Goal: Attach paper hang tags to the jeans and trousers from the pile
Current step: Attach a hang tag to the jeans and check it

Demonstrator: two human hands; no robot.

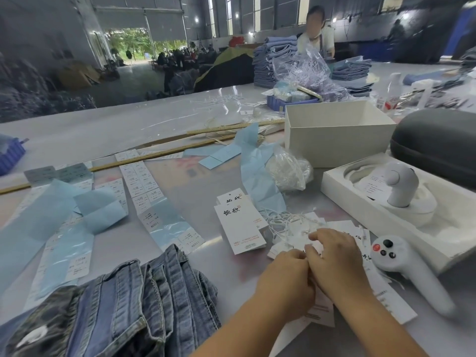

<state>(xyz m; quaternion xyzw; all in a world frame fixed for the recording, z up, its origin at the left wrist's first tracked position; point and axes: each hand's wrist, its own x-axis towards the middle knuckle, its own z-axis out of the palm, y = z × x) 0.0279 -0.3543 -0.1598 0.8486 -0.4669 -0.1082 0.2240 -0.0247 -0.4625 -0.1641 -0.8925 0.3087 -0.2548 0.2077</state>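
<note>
A: Where are the hands rn?
B: Near right of the table (195,119). Left hand (286,275) and right hand (337,258) are pressed side by side over a loose heap of paper hang tags (342,229).
A: Holding anything?
B: Both have fingers curled, pinching at smth small between them, prob a tag or its string. Can't tell which, it's hidden by the knuckles. White strings (280,219) lie tangled just beyond the fingertips.
A: Other tags?
B: Two longer white hang tags w/ black characters (240,222) lie flat just left of the heap, overlapping, apart from the hands.
A: And the jeans?
B: Folded denim jeans pile (128,305) at near left, well apart from the hands, untouched.
A: Rest of the table?
B: Label strips on blue backing (159,215) spread across the left, open white box (334,135) far right, white controller (401,264) just right of the right hand.
</note>
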